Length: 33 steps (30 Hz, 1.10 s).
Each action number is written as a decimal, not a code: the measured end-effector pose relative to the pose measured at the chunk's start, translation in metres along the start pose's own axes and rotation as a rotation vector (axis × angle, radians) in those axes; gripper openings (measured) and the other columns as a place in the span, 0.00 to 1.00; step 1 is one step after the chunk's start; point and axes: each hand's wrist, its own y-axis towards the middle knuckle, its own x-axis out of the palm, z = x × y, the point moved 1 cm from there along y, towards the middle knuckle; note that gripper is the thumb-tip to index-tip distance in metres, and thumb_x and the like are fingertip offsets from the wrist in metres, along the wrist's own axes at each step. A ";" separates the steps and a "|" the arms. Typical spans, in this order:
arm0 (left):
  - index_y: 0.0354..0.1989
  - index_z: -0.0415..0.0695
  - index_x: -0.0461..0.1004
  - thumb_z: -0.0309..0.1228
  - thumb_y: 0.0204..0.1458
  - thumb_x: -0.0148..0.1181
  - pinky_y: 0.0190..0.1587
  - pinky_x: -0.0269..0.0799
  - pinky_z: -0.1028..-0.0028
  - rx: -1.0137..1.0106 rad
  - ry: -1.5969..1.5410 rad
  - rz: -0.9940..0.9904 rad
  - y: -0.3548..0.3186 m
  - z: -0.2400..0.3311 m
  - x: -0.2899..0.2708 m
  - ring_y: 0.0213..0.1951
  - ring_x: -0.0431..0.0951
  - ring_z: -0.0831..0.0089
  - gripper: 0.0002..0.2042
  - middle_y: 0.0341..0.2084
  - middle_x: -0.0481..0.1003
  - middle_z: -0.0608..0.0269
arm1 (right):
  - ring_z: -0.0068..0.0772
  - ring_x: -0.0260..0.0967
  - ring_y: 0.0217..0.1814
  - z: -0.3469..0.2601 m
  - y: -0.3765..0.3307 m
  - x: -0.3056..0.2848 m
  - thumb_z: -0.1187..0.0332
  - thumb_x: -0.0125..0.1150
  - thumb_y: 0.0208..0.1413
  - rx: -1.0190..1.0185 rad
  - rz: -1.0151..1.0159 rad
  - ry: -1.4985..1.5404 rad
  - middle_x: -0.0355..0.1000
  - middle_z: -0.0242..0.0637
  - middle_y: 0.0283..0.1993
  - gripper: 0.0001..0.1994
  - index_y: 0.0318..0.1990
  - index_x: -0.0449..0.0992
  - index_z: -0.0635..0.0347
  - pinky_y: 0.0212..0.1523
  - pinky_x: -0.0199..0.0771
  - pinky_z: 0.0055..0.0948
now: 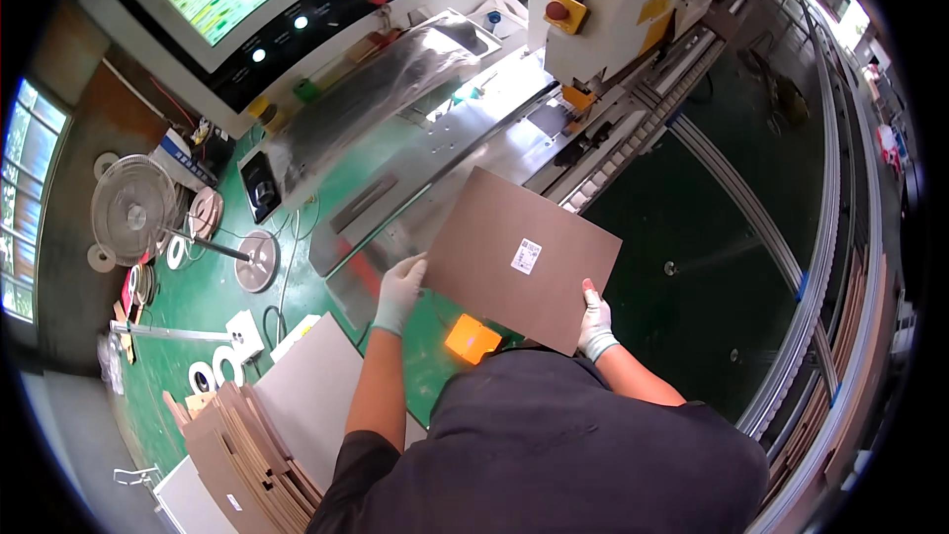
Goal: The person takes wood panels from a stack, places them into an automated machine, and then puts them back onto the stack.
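Observation:
A flat brown rectangular panel point(484, 257) with a white printed label point(526, 256) on its upper face is held out in front of my body. My left hand point(400, 289), in a pale glove, grips the panel's left edge. On the near right corner, my gloved right hand point(596, 321) is closed with the thumb on top; its other fingers are mostly hidden beneath. The panel's far corner reaches over the metal bed point(465, 163) of a machine.
A control console point(237, 30) stands far left, the white machine head point(623, 20) far right. A fan point(135, 210) and tape rolls point(215, 371) are at left. Stacked brown panels point(237, 455) lean near left. A metal conveyor frame point(825, 237) runs along the right.

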 end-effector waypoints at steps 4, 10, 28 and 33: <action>0.50 0.36 0.80 0.38 0.68 0.56 0.34 0.75 0.80 -0.105 -0.021 0.150 -0.002 0.018 -0.008 0.34 0.81 0.80 0.16 0.38 0.83 0.62 | 0.47 0.72 0.60 -0.018 -0.014 0.042 0.50 0.68 0.62 0.245 -0.001 0.290 0.74 0.43 0.61 0.28 0.62 0.71 0.56 0.62 0.73 0.47; 0.37 0.38 0.78 0.37 0.69 0.53 0.26 0.67 0.82 -0.026 -0.120 0.450 -0.007 0.011 -0.011 0.25 0.76 0.82 0.15 0.28 0.80 0.64 | 0.48 0.65 0.68 -0.044 0.007 0.076 0.45 0.60 0.63 0.551 -0.139 0.354 0.71 0.40 0.66 0.29 0.64 0.71 0.53 0.70 0.63 0.49; 0.35 0.44 0.79 0.35 0.63 0.56 0.42 0.75 0.62 0.201 0.878 0.788 0.028 0.008 0.032 0.36 0.80 0.59 0.09 0.32 0.78 0.57 | 0.48 0.67 0.64 -0.137 0.118 0.085 0.46 0.57 0.64 0.431 0.073 0.598 0.72 0.39 0.63 0.25 0.60 0.73 0.53 0.67 0.66 0.48; 0.34 0.44 0.78 0.33 0.61 0.57 0.41 0.75 0.62 0.229 0.915 0.817 0.030 0.025 0.043 0.36 0.79 0.58 0.07 0.33 0.77 0.58 | 0.49 0.70 0.61 -0.192 0.154 0.068 0.47 0.59 0.61 0.331 0.073 0.528 0.75 0.38 0.59 0.23 0.57 0.75 0.51 0.65 0.68 0.49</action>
